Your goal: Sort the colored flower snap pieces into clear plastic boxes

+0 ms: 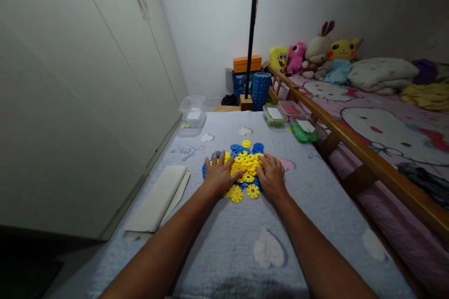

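A pile of yellow and blue snowflake-shaped plastic discs [245, 161] lies on a grey blanket [315, 205] spread on the floor. My left hand [220, 174] lies flat on the pile's left side, fingers stretched out and slightly spread. My right hand [271, 175] rests palm down on the pile's right side, fingers extended toward the middle. Both hands press on the discs and flank them; neither grips a single piece that I can see. Two loose yellow discs [243, 192] sit at the near edge between my wrists.
A clear plastic box [192, 110] stands at the back left. Boxes with green and red pieces [293, 121] sit at the back right by a wooden bed rail [368, 154]. A folded white cloth [159, 196] lies left. Wardrobe doors [87, 79] line the left side; a black pole [251, 32] rises behind.
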Motion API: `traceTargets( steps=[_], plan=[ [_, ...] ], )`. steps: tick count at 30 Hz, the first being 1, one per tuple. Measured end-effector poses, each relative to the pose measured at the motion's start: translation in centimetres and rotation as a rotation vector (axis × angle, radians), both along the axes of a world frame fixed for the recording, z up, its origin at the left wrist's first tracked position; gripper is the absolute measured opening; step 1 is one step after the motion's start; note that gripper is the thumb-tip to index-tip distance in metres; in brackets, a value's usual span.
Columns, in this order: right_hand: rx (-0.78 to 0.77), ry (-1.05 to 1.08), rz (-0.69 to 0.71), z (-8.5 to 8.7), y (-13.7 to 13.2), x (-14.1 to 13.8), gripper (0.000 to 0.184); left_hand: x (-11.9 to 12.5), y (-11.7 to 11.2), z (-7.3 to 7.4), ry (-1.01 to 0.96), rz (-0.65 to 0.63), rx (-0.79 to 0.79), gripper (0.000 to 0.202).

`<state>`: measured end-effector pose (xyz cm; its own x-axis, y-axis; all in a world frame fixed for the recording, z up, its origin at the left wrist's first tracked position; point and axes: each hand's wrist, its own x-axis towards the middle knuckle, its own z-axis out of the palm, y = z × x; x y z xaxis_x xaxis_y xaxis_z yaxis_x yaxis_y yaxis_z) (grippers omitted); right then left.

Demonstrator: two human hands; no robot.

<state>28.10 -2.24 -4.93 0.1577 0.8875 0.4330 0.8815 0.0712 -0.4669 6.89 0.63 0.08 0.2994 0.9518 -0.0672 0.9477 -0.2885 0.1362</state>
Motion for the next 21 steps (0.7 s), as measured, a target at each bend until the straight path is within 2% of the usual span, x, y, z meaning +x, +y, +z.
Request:
traceTargets(
  steps=[3,6,9,12,14,17,21],
  plan=[
    [-0.051,-0.029,0.156,0.4,-0.4,-0.5,0.038,-0.5,-0.4,0.3,-0.003,0.108,0.014,0.077],
    [-0.11,-0.045,0.327,0.8,-0.8,-0.8,0.037,-0.6,-1.2,0.0,-0.027,0.177,-0.005,0.077],
    [-0.14,-0.035,0.478,1.1,-1.0,-0.7,0.038,-0.5,-1.8,-0.8,-0.052,0.164,0.024,0.074],
    [-0.138,-0.018,0.551,1.4,-1.1,-0.5,0.036,-0.5,-1.8,-1.7,-0.097,0.12,0.082,0.069],
    [-0.137,-0.022,0.542,1.7,-1.0,-0.4,0.034,-0.5,-1.4,-2.1,-0.132,0.089,0.107,0.064],
    [-0.16,-0.064,0.443,2.0,-1.0,-0.2,0.032,-0.5,-0.5,-2.4,-0.177,0.068,0.143,0.058],
    [-0.211,-0.158,0.212,1.9,-1.0,0.1,0.034,-0.5,0.5,-2.6,-0.216,0.17,0.215,0.054]
  ],
)
